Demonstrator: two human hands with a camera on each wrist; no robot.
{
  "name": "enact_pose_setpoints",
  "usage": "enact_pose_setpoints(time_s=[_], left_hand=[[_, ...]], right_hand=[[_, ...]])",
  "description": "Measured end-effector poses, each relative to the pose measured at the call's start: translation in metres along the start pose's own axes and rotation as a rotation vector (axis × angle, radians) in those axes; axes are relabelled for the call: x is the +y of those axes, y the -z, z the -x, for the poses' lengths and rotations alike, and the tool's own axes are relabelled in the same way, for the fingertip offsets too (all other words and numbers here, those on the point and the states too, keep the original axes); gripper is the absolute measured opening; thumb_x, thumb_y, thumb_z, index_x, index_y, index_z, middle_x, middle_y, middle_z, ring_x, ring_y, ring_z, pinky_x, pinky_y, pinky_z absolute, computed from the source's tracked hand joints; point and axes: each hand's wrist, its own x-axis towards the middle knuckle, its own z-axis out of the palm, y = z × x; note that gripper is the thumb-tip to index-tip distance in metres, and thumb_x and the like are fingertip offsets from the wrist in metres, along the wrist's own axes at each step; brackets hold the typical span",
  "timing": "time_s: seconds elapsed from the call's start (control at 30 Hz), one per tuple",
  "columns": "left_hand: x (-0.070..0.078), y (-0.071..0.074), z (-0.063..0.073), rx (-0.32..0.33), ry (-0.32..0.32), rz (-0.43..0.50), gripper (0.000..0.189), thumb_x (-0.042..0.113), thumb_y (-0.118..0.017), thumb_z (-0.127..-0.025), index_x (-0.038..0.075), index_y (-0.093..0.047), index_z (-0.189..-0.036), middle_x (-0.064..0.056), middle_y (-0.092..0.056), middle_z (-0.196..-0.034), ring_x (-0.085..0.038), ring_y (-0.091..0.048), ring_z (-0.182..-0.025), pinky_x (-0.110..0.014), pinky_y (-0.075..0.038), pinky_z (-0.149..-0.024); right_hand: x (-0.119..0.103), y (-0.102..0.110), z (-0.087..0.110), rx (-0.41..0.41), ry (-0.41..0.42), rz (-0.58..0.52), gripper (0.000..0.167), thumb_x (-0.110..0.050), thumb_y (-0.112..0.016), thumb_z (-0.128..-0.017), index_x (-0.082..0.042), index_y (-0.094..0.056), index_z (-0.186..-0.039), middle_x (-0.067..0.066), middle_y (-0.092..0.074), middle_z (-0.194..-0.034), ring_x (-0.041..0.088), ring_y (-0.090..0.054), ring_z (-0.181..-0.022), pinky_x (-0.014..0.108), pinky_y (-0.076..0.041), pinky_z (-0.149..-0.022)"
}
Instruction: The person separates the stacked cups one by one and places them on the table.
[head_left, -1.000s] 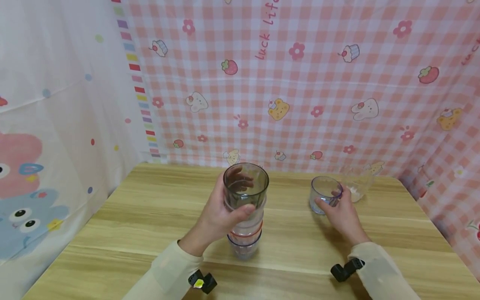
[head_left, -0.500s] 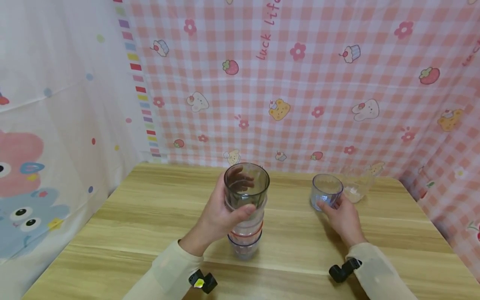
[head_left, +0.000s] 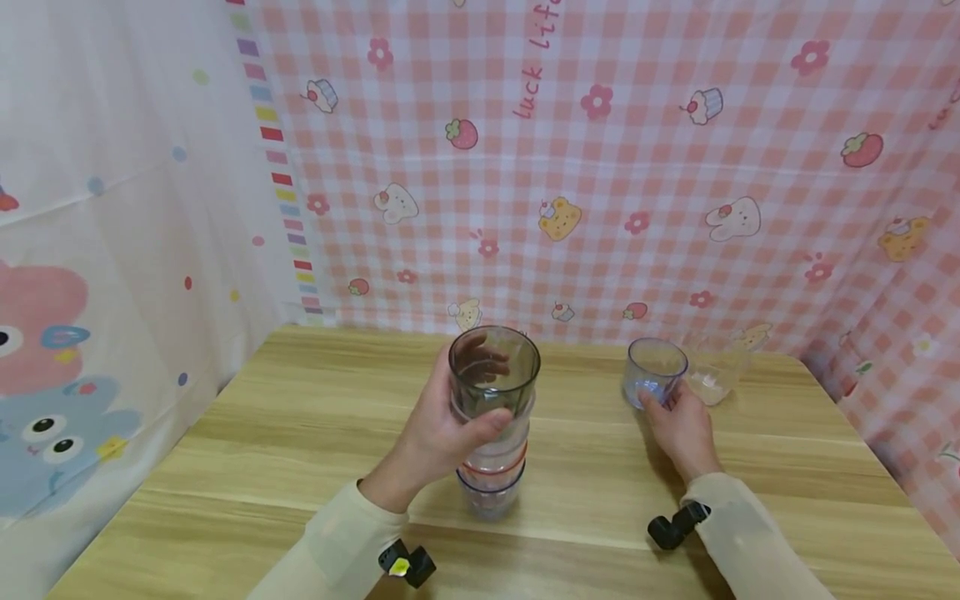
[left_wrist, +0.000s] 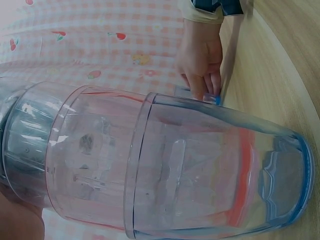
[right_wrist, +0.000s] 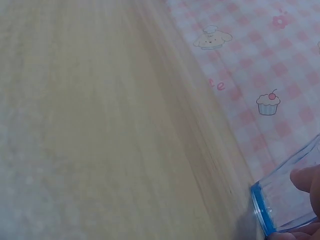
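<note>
A tall stack of nested clear plastic cups (head_left: 491, 493) stands upright at the middle of the table. My left hand (head_left: 438, 437) grips its upper part, around a smoky grey cup (head_left: 517, 375) at the top. The left wrist view shows a blue-based cup (left_wrist: 285, 185) at the bottom, with a red-ringed cup (left_wrist: 90, 160) nested above it. To the right, my right hand (head_left: 686, 429) pinches a clear blue-tinted cup (head_left: 654, 367), thumb on its near side. Its blue base (right_wrist: 262, 210) is at or close to the tabletop; I cannot tell if they touch.
Another clear cup (head_left: 708, 379) stands just behind and right of my right hand. The wooden table (head_left: 300, 433) ends at a pink checked cloth (head_left: 480, 183) at the back. A white printed cloth (head_left: 135, 250) hangs on the left.
My right hand has moved the blue-tinted cup slightly away, toward the back of the table. The left hand and the stack have stayed in place.
</note>
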Motion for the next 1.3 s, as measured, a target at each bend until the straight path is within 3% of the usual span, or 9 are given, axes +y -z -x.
enact_pose_setpoints(time_s=[0.43,0.8,1.0,1.1,1.13,1.2,1.3], left_hand=[[0.0,-0.001,0.0,0.007,0.014,0.006,0.094,0.065,-0.076,-0.093,0.011,-0.036,-0.158,-0.021,-0.059,-0.145,-0.039,-0.062,-0.133,-0.035,-0.056,-0.112],[-0.001,-0.002,0.001,0.01,0.025,0.006,0.095,0.065,-0.077,-0.093,0.01,-0.036,-0.158,-0.021,-0.058,-0.146,-0.041,-0.061,-0.133,-0.033,-0.054,-0.112],[-0.001,-0.002,0.001,0.016,0.026,0.005,0.096,0.066,-0.077,-0.093,0.009,-0.035,-0.158,-0.022,-0.059,-0.146,-0.041,-0.061,-0.133,-0.033,-0.055,-0.112],[0.0,-0.001,0.001,0.019,0.025,0.007,0.097,0.066,-0.077,-0.092,0.009,-0.035,-0.158,-0.022,-0.059,-0.145,-0.042,-0.061,-0.133,-0.032,-0.055,-0.112],[0.0,-0.001,0.001,0.02,0.025,0.009,0.097,0.066,-0.077,-0.092,0.009,-0.035,-0.158,-0.022,-0.059,-0.145,-0.042,-0.061,-0.133,-0.032,-0.054,-0.112],[0.0,-0.001,0.001,0.019,0.024,0.012,0.097,0.066,-0.077,-0.092,0.009,-0.035,-0.158,-0.022,-0.059,-0.145,-0.042,-0.061,-0.133,-0.032,-0.055,-0.112],[0.0,-0.001,0.001,0.017,0.02,0.015,0.095,0.065,-0.077,-0.093,0.009,-0.035,-0.158,-0.022,-0.059,-0.145,-0.042,-0.061,-0.133,-0.033,-0.055,-0.112]], right_hand=[[0.005,0.0,-0.007,0.013,-0.039,-0.011,0.057,-0.026,-0.055,-0.113,0.012,-0.045,-0.154,0.036,-0.047,-0.158,0.049,-0.045,-0.151,0.059,-0.04,-0.125],[0.009,0.007,-0.001,-0.049,-0.078,-0.088,0.078,-0.038,-0.052,-0.113,0.009,-0.02,-0.167,0.034,-0.026,-0.171,0.047,-0.032,-0.16,0.053,-0.033,-0.13],[0.01,0.013,0.006,-0.063,-0.092,-0.195,0.08,-0.027,-0.053,-0.113,0.012,-0.009,-0.166,0.036,-0.021,-0.172,0.049,-0.029,-0.161,0.052,-0.03,-0.132],[0.009,0.016,0.01,-0.042,-0.091,-0.2,0.077,-0.027,-0.052,-0.113,0.014,-0.014,-0.166,0.036,-0.027,-0.17,0.049,-0.033,-0.159,0.05,-0.034,-0.13],[0.008,0.016,0.012,-0.028,-0.087,-0.184,0.074,-0.027,-0.052,-0.113,0.014,-0.019,-0.165,0.035,-0.032,-0.168,0.047,-0.038,-0.157,0.048,-0.038,-0.128],[0.007,0.018,0.016,0.003,-0.079,-0.143,0.068,-0.029,-0.052,-0.113,0.014,-0.031,-0.162,0.034,-0.044,-0.162,0.044,-0.048,-0.152,0.032,-0.051,-0.116],[0.006,0.021,0.02,0.046,-0.067,-0.09,0.061,-0.031,-0.054,-0.112,0.011,-0.048,-0.154,0.032,-0.059,-0.149,0.027,-0.074,-0.119,0.013,-0.054,-0.084]])
